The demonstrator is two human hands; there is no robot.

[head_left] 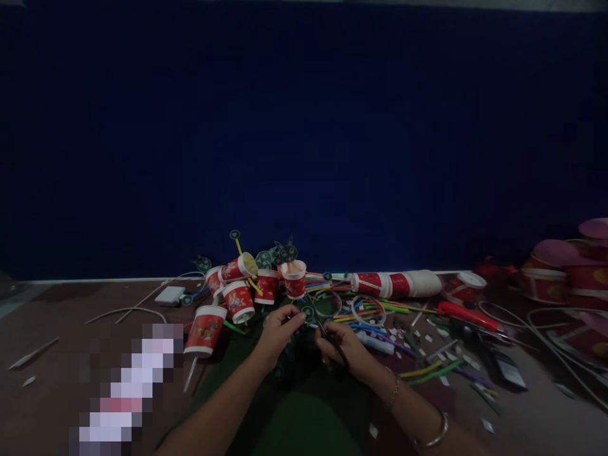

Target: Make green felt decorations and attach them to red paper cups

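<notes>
My left hand [284, 330] is closed in a pinch on a small dark green paper cutout [308, 312] with a round printed shape. In my right hand [342, 347] is a pair of black-handled scissors [323, 329], its blades pointing up and away at the cutout's edge. Whether the blades touch the paper I cannot tell. Just beyond my hands stands a red paper cup [294, 279] with a white rim. More red cups, one of them a tilted cup [206, 330] on a white stick, lie to the left of my left hand.
Colored straws [380, 310], tape rolls [368, 310] and paper scraps cover the table on the right. Stacked cups [396, 284] lie behind them. A red-handled tool [468, 315], a dark object [506, 367] and a white cable [536, 329] are farther right. A dark blue wall [304, 139] rises behind.
</notes>
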